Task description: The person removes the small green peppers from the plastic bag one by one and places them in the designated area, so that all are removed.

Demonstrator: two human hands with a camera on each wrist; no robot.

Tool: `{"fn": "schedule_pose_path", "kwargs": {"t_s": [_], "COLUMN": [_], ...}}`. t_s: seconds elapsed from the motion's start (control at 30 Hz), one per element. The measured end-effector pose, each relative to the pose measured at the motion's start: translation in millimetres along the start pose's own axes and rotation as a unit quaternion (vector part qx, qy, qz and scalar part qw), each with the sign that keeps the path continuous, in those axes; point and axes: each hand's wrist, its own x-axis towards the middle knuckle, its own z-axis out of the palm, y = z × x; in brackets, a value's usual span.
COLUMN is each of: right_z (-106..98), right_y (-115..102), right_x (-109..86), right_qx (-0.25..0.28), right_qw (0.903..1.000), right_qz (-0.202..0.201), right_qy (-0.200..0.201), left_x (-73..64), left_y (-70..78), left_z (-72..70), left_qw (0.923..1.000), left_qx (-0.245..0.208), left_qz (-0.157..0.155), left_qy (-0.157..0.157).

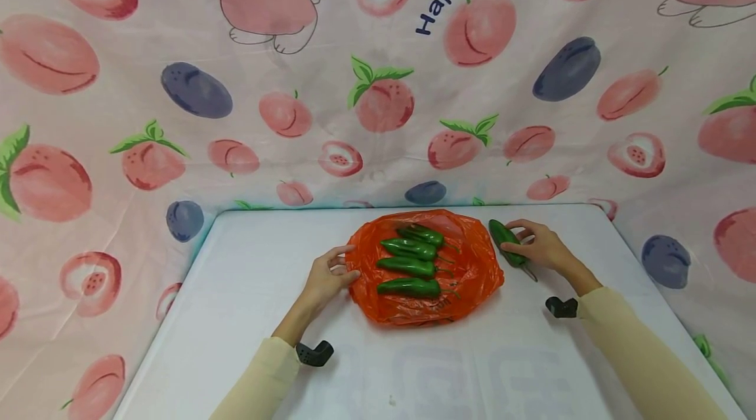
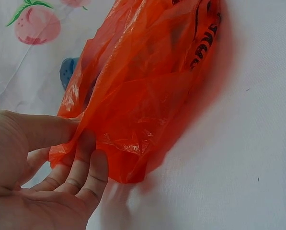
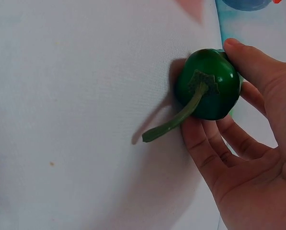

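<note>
An orange-red plastic bag (image 1: 366, 302) lies spread on the table, with several green peppers (image 1: 407, 267) in a column on it, stems toward the right. My left hand (image 1: 326, 277) pinches the bag's left edge; in the left wrist view the thin film (image 2: 133, 105) runs between thumb and fingers. Just right of the bag, my right hand (image 1: 540, 246) holds another green pepper (image 1: 502, 233) between thumb and fingers. In the right wrist view that pepper (image 3: 214, 72) shows its stem end, the curved stem pointing down-left, fingers beneath it and thumb on top.
The white table (image 1: 248, 289) carries the bag and reaches back to a fruit-printed cloth (image 1: 378, 164) hanging behind and at both sides. A dark wrist camera mount (image 1: 315, 354) sits by the left sleeve, and a similar mount (image 1: 561, 307) by the right one.
</note>
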Motion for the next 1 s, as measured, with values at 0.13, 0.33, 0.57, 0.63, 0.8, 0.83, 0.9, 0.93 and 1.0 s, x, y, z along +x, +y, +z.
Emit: {"fn": "schedule_pose_path", "kwargs": {"t_s": [0.13,0.33,0.57,0.63,0.8,0.83,0.9,0.93,1.0], "right_z": [-1.4,-4.9,-13.0,-15.9,-22.7,-23.7,-25.2,-25.8,-27.1], "right_y": [-0.4,-0.7,-5.1,-5.0,-5.2,-5.6,-6.0,-6.5,-7.7], "right_x": [0.1,1.1,-0.4,-0.7,-0.2,0.1,1.1,1.4,1.7], "right_qx": [0.001,0.003,-0.006,-0.017,-0.023,-0.022,-0.02,-0.021,-0.026], "right_qw": [1.0,0.9998,0.9979,0.9973,0.9961,0.9959,0.9955,0.9952,0.9942], "right_qz": [0.002,0.006,0.003,-0.002,-0.021,-0.025,-0.031,-0.034,-0.036], "right_qy": [0.001,-0.021,-0.064,-0.072,-0.082,-0.084,-0.087,-0.089,-0.098], "left_x": [-0.4,-0.1,-1.8,-2.2,-2.1,-1.9,-1.4,-1.5,-1.6], "left_y": [0.7,1.8,0.3,-0.9,-1.5,-1.2,-0.7,-0.2,0.4], "left_z": [-0.3,-0.6,0.4,0.9,1.1,0.8,0.2,-0.2,-0.9], "left_qw": [1.0,1.0,1.0,1.0,1.0,1.0,1.0,1.0,1.0], "left_qx": [0.0,-0.004,-0.004,-0.004,0.0,0.001,0.003,0.003,0.002], "left_qz": [0.001,0.004,0.002,0.002,0.003,0.003,0.003,0.002,0.0], "left_qy": [-0.001,-0.001,0.003,0.002,0.004,0.006,0.008,0.008,0.008]}}
